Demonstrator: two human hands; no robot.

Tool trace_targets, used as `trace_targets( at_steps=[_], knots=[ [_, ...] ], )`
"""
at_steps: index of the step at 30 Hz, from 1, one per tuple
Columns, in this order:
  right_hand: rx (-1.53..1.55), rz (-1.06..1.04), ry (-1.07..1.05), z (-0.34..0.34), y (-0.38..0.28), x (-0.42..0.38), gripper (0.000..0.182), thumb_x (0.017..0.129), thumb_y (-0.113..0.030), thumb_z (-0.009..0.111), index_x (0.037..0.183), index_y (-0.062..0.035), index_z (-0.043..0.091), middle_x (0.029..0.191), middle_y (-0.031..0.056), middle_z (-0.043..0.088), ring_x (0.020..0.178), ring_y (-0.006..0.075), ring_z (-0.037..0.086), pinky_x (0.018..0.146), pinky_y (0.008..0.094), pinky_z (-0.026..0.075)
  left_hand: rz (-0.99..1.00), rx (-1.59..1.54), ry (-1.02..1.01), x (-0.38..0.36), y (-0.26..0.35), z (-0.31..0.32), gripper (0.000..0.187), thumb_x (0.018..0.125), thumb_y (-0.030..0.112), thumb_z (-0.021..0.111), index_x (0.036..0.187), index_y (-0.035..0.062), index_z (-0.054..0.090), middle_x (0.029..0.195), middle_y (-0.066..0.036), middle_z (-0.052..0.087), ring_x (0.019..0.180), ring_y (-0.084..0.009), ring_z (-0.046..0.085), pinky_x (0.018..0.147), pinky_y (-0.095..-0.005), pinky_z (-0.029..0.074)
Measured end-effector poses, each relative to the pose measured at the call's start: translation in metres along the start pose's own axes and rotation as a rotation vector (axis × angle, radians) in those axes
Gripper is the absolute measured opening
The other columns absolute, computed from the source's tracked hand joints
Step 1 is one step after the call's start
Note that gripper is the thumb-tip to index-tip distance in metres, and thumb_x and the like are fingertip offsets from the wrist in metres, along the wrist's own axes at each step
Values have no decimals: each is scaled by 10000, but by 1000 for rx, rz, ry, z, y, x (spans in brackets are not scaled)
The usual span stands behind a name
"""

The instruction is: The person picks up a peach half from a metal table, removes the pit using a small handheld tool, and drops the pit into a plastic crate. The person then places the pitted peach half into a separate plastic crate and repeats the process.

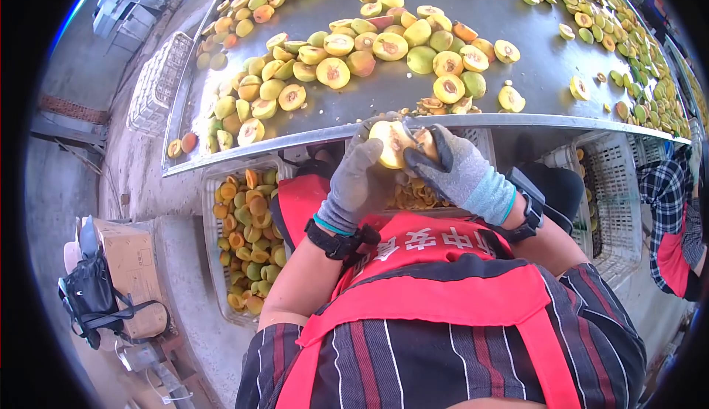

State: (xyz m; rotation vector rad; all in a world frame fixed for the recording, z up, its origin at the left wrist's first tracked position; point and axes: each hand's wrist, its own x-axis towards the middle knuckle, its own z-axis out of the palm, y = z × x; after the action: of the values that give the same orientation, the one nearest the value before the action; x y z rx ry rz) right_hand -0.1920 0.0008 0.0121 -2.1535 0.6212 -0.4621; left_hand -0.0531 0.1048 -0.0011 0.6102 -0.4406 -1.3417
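Note:
My left hand (pixel 353 176), in a grey glove, is closed around a yellow peach half (pixel 390 144) whose cut face is turned up and to the right. Close against it, my right hand (pixel 461 169), in a grey glove with dark fingertips, has its fingers curled. A brownish piece (pixel 426 143) shows at the right fingertips; whether it is fruit or pit, and whether a tool is there, I cannot make out. Both hands are over the near edge of the metal table (pixel 532 102). Beyond them lies a pile of cut peaches (pixel 354 62), with small scraps (pixel 443 106) near the edge.
A crate of peach halves (pixel 251 239) stands below at the left, and scraps (pixel 417 193) lie beneath my hands. White crates (pixel 617 202) stand at the right beside another person's checked sleeve (pixel 661 187). More peaches (pixel 635 62) cover the table's right side. A cardboard box (pixel 133 268) is at the left.

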Motion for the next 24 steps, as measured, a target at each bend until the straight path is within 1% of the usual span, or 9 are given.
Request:
trace_targets(
  at_steps=[6,9,12,14,16,18,21,22,24],
  knots=[
    [3,-115,2,6,-5,-3,454,815,-290,612,1122,8,460,826,225,610,781,387,604,664,420,495,74,7,145,3,-4,14,443,886,318,466,1226,34,441,1112,-104,538,976,-223,566,836,-360,484],
    [68,-67,-51,6,-10,-4,463,817,-274,602,1159,0,454,901,224,608,837,383,599,713,412,495,156,61,137,3,-8,15,401,912,307,437,1186,16,473,1080,-101,547,972,-209,561,862,-369,466],
    [149,-154,-25,9,-19,-3,457,821,-258,588,1186,-20,451,984,226,594,899,380,585,761,406,487,271,145,251,5,-13,10,361,936,292,415,1126,-1,508,1032,-98,562,927,-194,574,827,-345,474],
    [375,164,-269,4,-29,-2,453,826,-245,574,1209,-39,447,1047,224,575,935,377,576,797,403,478,246,129,272,5,-11,10,353,949,296,407,1062,-11,540,966,-98,585,848,-180,594,775,-310,481],
    [385,221,-325,4,-29,-1,446,827,-245,571,1203,-41,447,1026,226,579,921,374,582,792,405,478,282,232,301,6,-10,7,340,949,282,413,1044,-15,547,946,-98,593,815,-174,598,747,-296,483],
    [24,-455,119,19,-15,-1,337,836,-196,601,1097,-18,484,675,62,575,479,115,545,427,266,450,320,336,327,6,-7,6,327,949,268,419,1026,-20,553,925,-99,600,783,-168,603,719,-282,485],
    [44,-488,-19,18,-19,-8,300,832,-192,600,1058,-24,498,675,66,578,504,132,560,452,278,458,256,469,298,5,-3,10,305,941,247,445,997,-27,567,925,-99,606,782,-156,600,707,-273,483],
    [45,-488,-17,10,-30,-7,300,832,-192,600,1058,-24,498,675,66,578,504,132,560,452,278,458,335,514,286,6,-4,13,293,934,234,458,992,-30,570,920,-96,610,782,-153,599,710,-273,482],
    [553,393,-576,-9,-52,-2,276,831,-175,587,1044,-20,503,706,102,580,533,158,574,489,303,476,415,560,272,6,0,19,280,927,222,472,987,-32,574,915,-94,614,782,-149,598,713,-273,481]
  ],
)
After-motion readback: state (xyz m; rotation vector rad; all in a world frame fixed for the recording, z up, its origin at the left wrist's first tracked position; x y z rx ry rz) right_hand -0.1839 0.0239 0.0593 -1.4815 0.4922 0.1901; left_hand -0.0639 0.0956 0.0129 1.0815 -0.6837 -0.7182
